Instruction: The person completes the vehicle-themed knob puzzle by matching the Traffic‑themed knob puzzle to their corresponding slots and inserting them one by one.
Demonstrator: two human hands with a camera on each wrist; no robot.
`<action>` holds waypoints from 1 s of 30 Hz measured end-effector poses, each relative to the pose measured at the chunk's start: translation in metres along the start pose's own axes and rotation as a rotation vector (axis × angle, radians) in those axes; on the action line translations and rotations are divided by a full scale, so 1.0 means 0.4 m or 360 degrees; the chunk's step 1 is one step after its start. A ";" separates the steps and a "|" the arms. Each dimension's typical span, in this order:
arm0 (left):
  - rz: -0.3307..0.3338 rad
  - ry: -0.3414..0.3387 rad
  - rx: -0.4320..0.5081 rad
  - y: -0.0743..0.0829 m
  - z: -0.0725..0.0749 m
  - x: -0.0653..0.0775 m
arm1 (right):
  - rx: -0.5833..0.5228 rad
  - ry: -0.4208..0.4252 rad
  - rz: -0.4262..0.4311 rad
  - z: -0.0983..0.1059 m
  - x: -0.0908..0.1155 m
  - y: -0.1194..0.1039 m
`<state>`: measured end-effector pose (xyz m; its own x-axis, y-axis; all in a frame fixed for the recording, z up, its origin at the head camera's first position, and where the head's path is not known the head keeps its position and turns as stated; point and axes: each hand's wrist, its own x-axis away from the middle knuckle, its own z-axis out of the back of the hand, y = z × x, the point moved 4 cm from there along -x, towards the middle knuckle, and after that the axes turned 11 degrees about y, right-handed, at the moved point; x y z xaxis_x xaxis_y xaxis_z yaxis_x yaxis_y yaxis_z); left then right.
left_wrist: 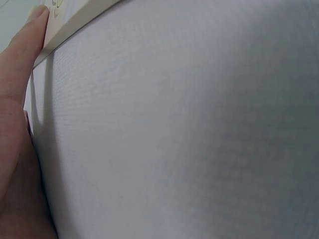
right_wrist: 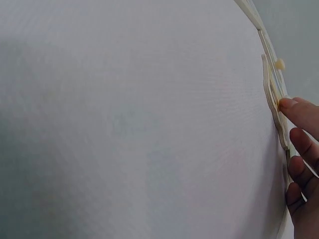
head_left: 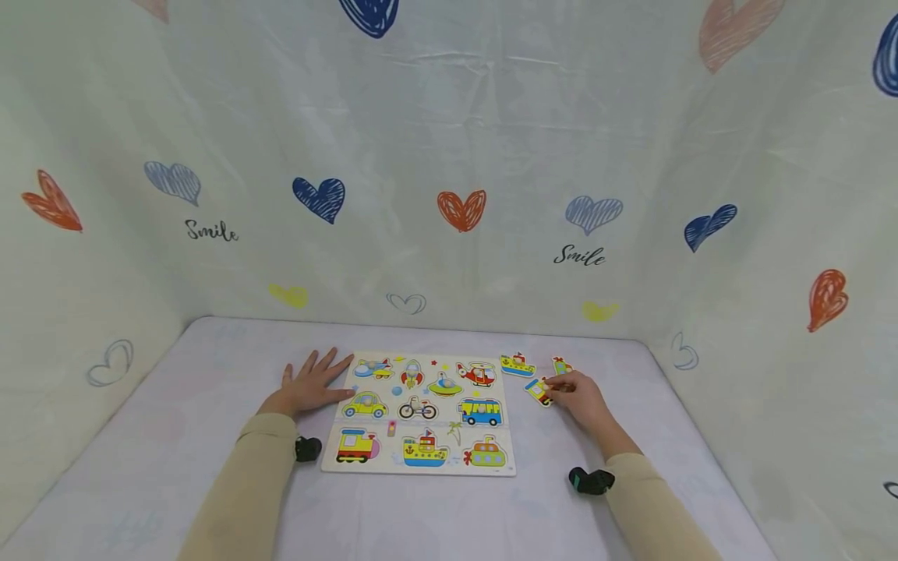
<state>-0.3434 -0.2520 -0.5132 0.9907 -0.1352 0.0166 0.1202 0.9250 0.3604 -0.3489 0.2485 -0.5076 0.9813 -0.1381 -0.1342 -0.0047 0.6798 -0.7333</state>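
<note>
A wooden puzzle board (head_left: 454, 393) with printed vehicles lies flat on the table. My left hand (head_left: 311, 386) rests with spread fingers at the board's left edge. In the left wrist view, the thumb (left_wrist: 31, 37) lies against the board's rim (left_wrist: 82, 22). To the right of the board, my right hand (head_left: 577, 396) pinches a train puzzle piece (head_left: 537, 391). Seen edge-on in the right wrist view, that piece (right_wrist: 271, 94) is tilted, with a fingertip at its face. Close by lie a boat puzzle piece (head_left: 517, 365) and another piece (head_left: 561, 364), partly hidden behind the hand.
A pale cloth covers the table (head_left: 421, 514). Behind it hangs a curtain (head_left: 393, 257) printed with hearts. Dark wrist-worn devices sit by the left cuff (head_left: 307, 449) and the right cuff (head_left: 591, 481).
</note>
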 end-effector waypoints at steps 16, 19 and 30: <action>-0.0021 0.0012 -0.0025 0.012 0.010 0.010 | 0.0101 -0.0092 0.0035 0.005 -0.011 -0.009; -0.0014 0.0007 -0.0027 0.012 0.010 0.012 | 0.0122 -0.0106 0.0041 0.004 -0.015 -0.012; -0.0021 -0.0006 -0.0006 0.003 0.010 0.008 | 0.0143 -0.0081 0.0018 0.004 -0.014 -0.010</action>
<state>-0.3402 -0.2526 -0.5090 0.9888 -0.1487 0.0151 0.1335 0.9244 0.3574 -0.3540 0.2479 -0.5029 0.9898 -0.0948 -0.1062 -0.0006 0.7432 -0.6690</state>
